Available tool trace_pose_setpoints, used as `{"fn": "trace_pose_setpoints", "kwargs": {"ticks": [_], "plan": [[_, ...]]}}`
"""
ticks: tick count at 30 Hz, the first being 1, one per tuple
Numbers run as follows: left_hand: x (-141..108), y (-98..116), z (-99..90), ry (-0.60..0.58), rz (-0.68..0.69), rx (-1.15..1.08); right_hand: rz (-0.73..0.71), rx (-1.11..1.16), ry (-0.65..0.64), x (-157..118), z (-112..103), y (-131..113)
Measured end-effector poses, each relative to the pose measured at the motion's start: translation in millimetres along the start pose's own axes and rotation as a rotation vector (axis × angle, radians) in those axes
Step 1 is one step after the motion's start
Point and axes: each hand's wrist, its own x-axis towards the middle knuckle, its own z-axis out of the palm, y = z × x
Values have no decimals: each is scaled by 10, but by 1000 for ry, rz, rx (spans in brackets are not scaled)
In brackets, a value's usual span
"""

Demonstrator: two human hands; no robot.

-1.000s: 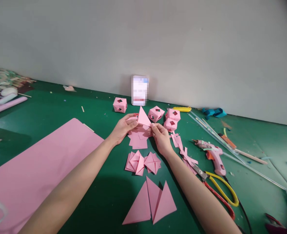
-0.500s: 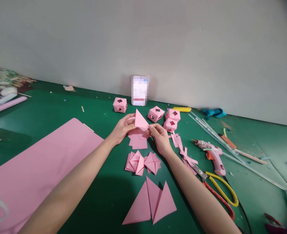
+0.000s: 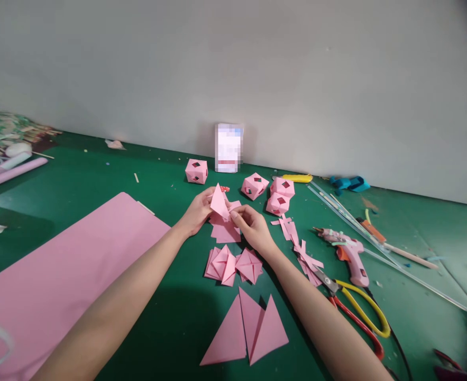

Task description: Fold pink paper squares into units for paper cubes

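A folded pink paper triangle (image 3: 219,203) stands point-up between my hands, above a pile of pink paper squares (image 3: 225,232). My left hand (image 3: 200,210) grips its left side, with a small red patterned bit showing at the fingertips. My right hand (image 3: 253,225) pinches the paper's lower right corner between thumb and fingers. Nearer me lie folded pink pieces (image 3: 222,264) in two overlapping groups. Closer still are large pink folded triangles (image 3: 225,336). Behind my hands sit pink openwork paper shapes (image 3: 254,186), one of them (image 3: 196,171) apart to the left.
A large pink sheet (image 3: 78,275) covers the left front. To the right lie paper scraps (image 3: 289,230), scissors (image 3: 360,307) with red and yellow handles, a pink glue gun (image 3: 348,254) and clear sticks (image 3: 415,279). A phone (image 3: 228,148) leans on the wall.
The paper triangle has moved slightly left and down and turned, now looking narrower. My right hand has shifted left with it.
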Motion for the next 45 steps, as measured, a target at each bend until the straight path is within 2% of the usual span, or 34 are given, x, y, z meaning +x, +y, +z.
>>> {"fn": "trace_pose_setpoints", "kwargs": {"ticks": [8, 14, 17, 24, 30, 33, 39, 45], "plan": [[15, -29, 20, 109, 41, 166, -10, -94, 15, -26, 22, 10], [10, -34, 68, 101, 83, 300, -11, -144, 49, -10, 34, 28], [8, -51, 81, 105, 103, 370, -27, -99, 62, 2, 35, 39], [-19, -55, 68, 96, 73, 468, -31, -128, 110, 25, -9, 108], [-19, -44, 76, 85, 52, 346, -27, 11, 128, 31, -3, 124], [-9, -53, 82, 123, 81, 323, -43, 66, 167, 20, 4, 88], [4, -73, 84, 164, 94, 389, -104, -17, 120, 10, -28, 56], [-16, -45, 80, 127, 72, 400, -114, -106, 108, 24, -23, 70]]}}
